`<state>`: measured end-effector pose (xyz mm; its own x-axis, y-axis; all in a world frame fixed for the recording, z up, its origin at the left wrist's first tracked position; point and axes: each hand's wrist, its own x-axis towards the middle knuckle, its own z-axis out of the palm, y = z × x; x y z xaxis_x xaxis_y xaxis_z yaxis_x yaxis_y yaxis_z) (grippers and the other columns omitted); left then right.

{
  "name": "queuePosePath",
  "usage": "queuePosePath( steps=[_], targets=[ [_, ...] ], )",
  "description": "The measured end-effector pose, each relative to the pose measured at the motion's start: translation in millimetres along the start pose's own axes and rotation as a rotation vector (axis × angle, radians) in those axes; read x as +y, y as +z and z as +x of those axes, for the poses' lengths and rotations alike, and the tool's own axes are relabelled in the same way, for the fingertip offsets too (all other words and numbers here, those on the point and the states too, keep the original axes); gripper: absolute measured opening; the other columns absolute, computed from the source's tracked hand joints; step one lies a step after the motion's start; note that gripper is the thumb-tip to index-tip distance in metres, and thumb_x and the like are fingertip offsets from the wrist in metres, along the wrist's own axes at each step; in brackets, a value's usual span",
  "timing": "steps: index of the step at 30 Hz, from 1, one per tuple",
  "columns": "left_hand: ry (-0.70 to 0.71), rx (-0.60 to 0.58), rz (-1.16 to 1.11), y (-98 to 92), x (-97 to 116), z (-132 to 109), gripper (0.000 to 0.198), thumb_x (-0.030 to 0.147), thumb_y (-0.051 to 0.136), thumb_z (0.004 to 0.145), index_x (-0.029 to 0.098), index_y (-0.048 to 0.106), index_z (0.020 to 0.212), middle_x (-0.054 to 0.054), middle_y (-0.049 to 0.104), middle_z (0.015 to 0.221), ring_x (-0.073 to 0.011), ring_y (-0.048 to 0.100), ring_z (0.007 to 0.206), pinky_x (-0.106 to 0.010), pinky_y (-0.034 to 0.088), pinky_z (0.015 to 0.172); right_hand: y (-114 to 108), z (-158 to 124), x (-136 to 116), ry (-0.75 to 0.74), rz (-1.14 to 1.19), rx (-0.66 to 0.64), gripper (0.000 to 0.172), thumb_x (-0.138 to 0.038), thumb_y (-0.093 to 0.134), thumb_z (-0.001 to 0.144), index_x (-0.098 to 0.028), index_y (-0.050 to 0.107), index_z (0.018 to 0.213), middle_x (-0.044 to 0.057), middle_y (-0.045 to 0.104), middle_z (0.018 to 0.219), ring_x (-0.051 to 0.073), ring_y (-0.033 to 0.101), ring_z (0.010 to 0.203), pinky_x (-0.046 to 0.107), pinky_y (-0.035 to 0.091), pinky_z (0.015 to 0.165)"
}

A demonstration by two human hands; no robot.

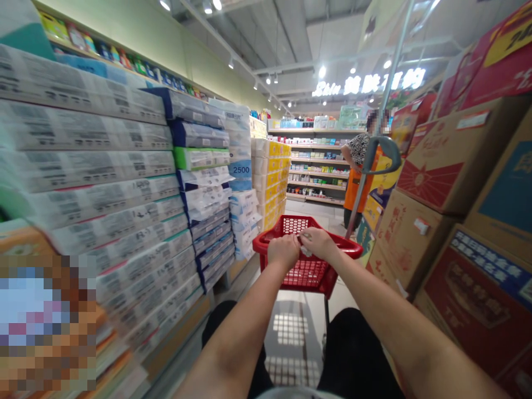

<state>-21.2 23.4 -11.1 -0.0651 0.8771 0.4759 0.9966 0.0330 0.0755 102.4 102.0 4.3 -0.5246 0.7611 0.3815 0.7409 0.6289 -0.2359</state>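
Note:
A red plastic shopping cart (307, 275) with mesh walls is in front of me, at the middle of the head view. My left hand (284, 250) is closed in a fist at the middle of its near rim. Beside it, almost touching, my right hand (319, 244) is closed at the same rim. Between the two hands shows a small pale, crumpled-looking thing (306, 251), too small to name. Both sets of fingertips are mostly hidden. At the cart's right side rises a metal pole (356, 206) with a grey loop handle (380, 156).
Tall stacks of wrapped tissue packs (103, 160) line the left side. Printed cardboard boxes (432, 158) are piled on the right. Ahead, a person in an orange vest (353, 185) stands near stocked shelves (318, 160). Tiled floor (316, 206) runs between.

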Motion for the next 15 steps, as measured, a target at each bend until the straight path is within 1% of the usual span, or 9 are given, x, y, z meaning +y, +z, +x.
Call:
queuePosePath(
  steps=[3, 4, 8, 9, 10, 12, 13, 14, 15],
  targets=[
    [-0.006, -0.019, 0.014, -1.4, -0.6, 0.3, 0.044, 0.031, 0.017, 0.096, 0.016, 0.058, 0.1, -0.012, 0.065, 0.096, -0.0223, 0.062, 0.085, -0.038, 0.042, 0.077, 0.9, -0.6, -0.4, 0.172, -0.056, 0.032, 0.035, -0.032, 0.037, 0.089, -0.014, 0.067, 0.083, 0.011, 0.068, 0.086, 0.017, 0.06, 0.077, 0.026, 0.039, 0.065],
    [-0.003, -0.027, 0.017, -1.9, -0.8, 0.3, 0.043, 0.031, 0.018, 0.096, 0.016, 0.058, 0.101, -0.012, 0.064, 0.097, -0.0221, 0.062, 0.086, -0.038, 0.042, 0.077, 1.1, -0.9, -0.5, 0.188, -0.061, 0.032, 0.035, -0.031, 0.037, 0.089, -0.014, 0.067, 0.082, 0.011, 0.067, 0.085, 0.017, 0.06, 0.076, 0.026, 0.038, 0.064],
    [0.018, -0.034, 0.023, -1.2, -2.7, 0.6, 0.042, 0.031, 0.018, 0.096, 0.016, 0.057, 0.099, -0.011, 0.064, 0.096, -0.0215, 0.062, 0.086, -0.038, 0.042, 0.077, 1.3, -2.5, -0.2, -0.031, 0.03, 0.016, 0.026, -0.031, 0.043, 0.087, -0.02, 0.067, 0.087, 0.005, 0.068, 0.086, 0.015, 0.059, 0.078, 0.023, 0.039, 0.068],
    [0.018, -0.026, 0.023, -0.3, -3.1, 0.6, 0.042, 0.031, 0.018, 0.096, 0.016, 0.057, 0.098, -0.011, 0.064, 0.095, -0.0214, 0.062, 0.085, -0.037, 0.043, 0.077, 0.9, -2.6, -0.1, -0.027, 0.03, 0.012, 0.026, -0.032, 0.043, 0.087, -0.02, 0.067, 0.087, 0.005, 0.067, 0.087, 0.015, 0.059, 0.079, 0.023, 0.039, 0.068],
    [0.017, -0.015, 0.022, 0.9, -3.5, 0.7, 0.042, 0.031, 0.018, 0.096, 0.016, 0.057, 0.098, -0.011, 0.064, 0.094, -0.0213, 0.062, 0.085, -0.037, 0.043, 0.077, 0.4, -2.4, -0.1, 0.022, 0.012, 0.011, 0.027, -0.031, 0.043, 0.087, -0.019, 0.067, 0.088, 0.007, 0.067, 0.087, 0.016, 0.06, 0.079, 0.024, 0.039, 0.068],
    [0.023, 0.007, 0.017, 3.3, -4.0, 0.9, 0.043, 0.031, 0.017, 0.096, 0.016, 0.057, 0.098, -0.01, 0.065, 0.093, -0.0212, 0.062, 0.085, -0.037, 0.043, 0.076, -0.6, -2.1, -0.6, 0.179, -0.051, 0.011, 0.03, -0.031, 0.041, 0.088, -0.015, 0.067, 0.087, 0.011, 0.067, 0.087, 0.018, 0.06, 0.079, 0.026, 0.039, 0.067],
    [0.027, 0.015, 0.013, 4.3, -4.1, 1.1, 0.043, 0.031, 0.017, 0.096, 0.016, 0.057, 0.097, -0.009, 0.065, 0.093, -0.0212, 0.062, 0.085, -0.037, 0.043, 0.076, -1.0, -2.3, -1.1, 0.223, -0.069, 0.013, 0.032, -0.031, 0.04, 0.089, -0.015, 0.067, 0.088, 0.012, 0.067, 0.087, 0.019, 0.06, 0.079, 0.026, 0.039, 0.067],
    [0.031, 0.02, 0.009, 5.0, -4.3, 1.2, 0.043, 0.031, 0.017, 0.096, 0.017, 0.057, 0.097, -0.009, 0.065, 0.092, -0.0211, 0.062, 0.084, -0.037, 0.043, 0.076, -1.3, -3.0, -1.6, 0.215, -0.067, 0.015, 0.033, -0.032, 0.039, 0.089, -0.015, 0.067, 0.089, 0.012, 0.067, 0.088, 0.018, 0.06, 0.079, 0.026, 0.039, 0.067],
    [0.033, 0.023, 0.007, 5.5, -4.4, 1.3, 0.043, 0.031, 0.017, 0.096, 0.017, 0.057, 0.097, -0.009, 0.065, 0.092, -0.021, 0.062, 0.084, -0.037, 0.043, 0.076, -1.6, -4.0, -2.0, 0.166, -0.046, 0.017, 0.033, -0.033, 0.04, 0.089, -0.016, 0.067, 0.09, 0.01, 0.067, 0.089, 0.018, 0.06, 0.08, 0.026, 0.039, 0.068]
  ],
)
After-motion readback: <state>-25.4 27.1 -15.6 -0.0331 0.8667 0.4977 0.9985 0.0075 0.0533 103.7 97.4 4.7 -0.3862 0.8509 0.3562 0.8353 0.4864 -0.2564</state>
